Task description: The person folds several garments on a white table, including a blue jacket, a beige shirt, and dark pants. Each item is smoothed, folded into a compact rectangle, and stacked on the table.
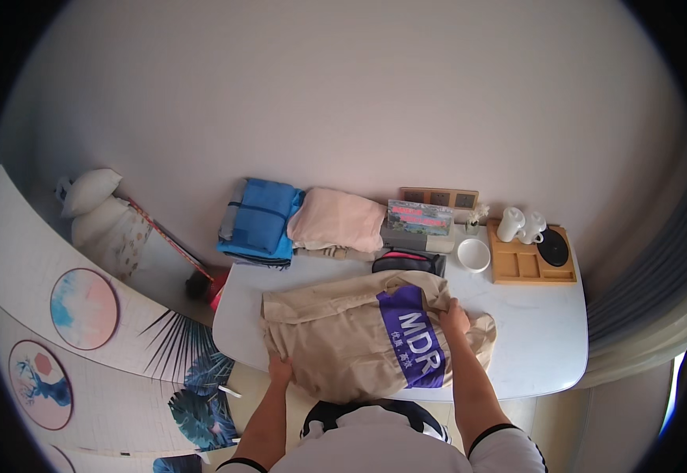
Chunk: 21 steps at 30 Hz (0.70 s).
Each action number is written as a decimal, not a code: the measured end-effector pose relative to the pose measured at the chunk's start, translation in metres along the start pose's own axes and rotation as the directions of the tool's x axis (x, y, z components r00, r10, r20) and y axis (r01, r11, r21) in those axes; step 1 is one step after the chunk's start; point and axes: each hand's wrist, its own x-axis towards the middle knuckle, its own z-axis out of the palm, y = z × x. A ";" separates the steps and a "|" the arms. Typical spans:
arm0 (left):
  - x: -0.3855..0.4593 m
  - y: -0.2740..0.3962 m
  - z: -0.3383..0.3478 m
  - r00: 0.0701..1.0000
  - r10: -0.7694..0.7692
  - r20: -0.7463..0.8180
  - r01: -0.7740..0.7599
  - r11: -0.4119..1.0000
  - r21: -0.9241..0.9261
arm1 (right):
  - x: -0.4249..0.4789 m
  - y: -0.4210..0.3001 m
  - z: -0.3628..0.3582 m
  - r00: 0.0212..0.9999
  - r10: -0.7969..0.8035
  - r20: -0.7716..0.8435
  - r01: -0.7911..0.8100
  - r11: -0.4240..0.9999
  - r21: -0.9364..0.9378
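A khaki cloth garment (331, 337), probably a jacket, lies spread over the near half of the white table (532, 349). Its left edge is doubled over, and a purple panel (408, 337) with white lettering crosses its right part. At the lower left corner, my left hand (280, 369) pinches the edge of the cloth. My right hand (454, 319) grips the fabric at the upper right, just beside the purple panel. Past that hand, a rumpled part of the garment, perhaps a sleeve, rests on the tabletop. Some of the near edge hangs over the table's front, close to my body.
Folded blue cloths (261, 216) and a pink cloth (337, 219) line the back left. Behind the garment sit a dark pouch (408, 262) and a picture box (420, 219). A white bowl (473, 255), small flower vase (473, 222) and wooden tray (506, 269) with white jugs (512, 223) stand rightward.
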 end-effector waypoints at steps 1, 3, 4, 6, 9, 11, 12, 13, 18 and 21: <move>0.007 -0.004 0.002 0.999 0.032 0.044 -0.034 0.999 0.038 | 0.005 0.006 0.001 0.998 0.011 0.058 -0.008 0.999 -0.047; 0.039 -0.011 -0.011 0.982 0.124 -0.143 -0.140 0.985 -0.104 | 0.012 0.019 0.004 0.986 -0.038 -0.164 0.040 0.999 0.006; 0.056 -0.012 -0.023 0.958 0.156 -0.241 -0.198 0.967 -0.160 | 0.017 0.025 0.003 0.970 -0.035 -0.242 0.055 0.996 0.075; 0.086 0.017 -0.065 0.910 0.276 -0.309 -0.356 0.903 -0.241 | 0.019 0.030 -0.006 0.947 0.022 -0.320 0.064 0.965 0.254; 0.121 0.072 -0.116 0.859 0.322 -0.398 -0.436 0.867 -0.239 | 0.015 -0.013 -0.046 0.921 0.089 -0.379 0.117 0.866 0.486; 0.144 0.077 -0.118 0.909 0.341 -0.241 -0.398 0.882 -0.252 | 0.019 -0.031 -0.044 0.880 0.131 -0.456 0.119 0.870 0.479; 0.166 0.067 -0.102 0.946 0.322 -0.041 -0.323 0.922 -0.215 | 0.044 -0.010 -0.022 0.896 0.139 -0.421 0.022 0.935 0.355; 0.173 0.061 -0.092 0.948 0.274 0.164 -0.249 0.955 -0.159 | 0.035 -0.014 -0.015 0.917 0.168 -0.363 -0.058 0.954 0.294; 0.120 0.059 -0.037 0.959 0.159 0.234 -0.123 0.979 -0.162 | -0.012 0.006 0.045 0.958 0.025 -0.285 0.028 0.983 0.182; 0.091 0.038 -0.033 0.956 0.042 0.290 0.033 0.968 -0.249 | -0.081 0.006 0.044 0.951 0.135 -0.279 -0.158 0.986 -0.060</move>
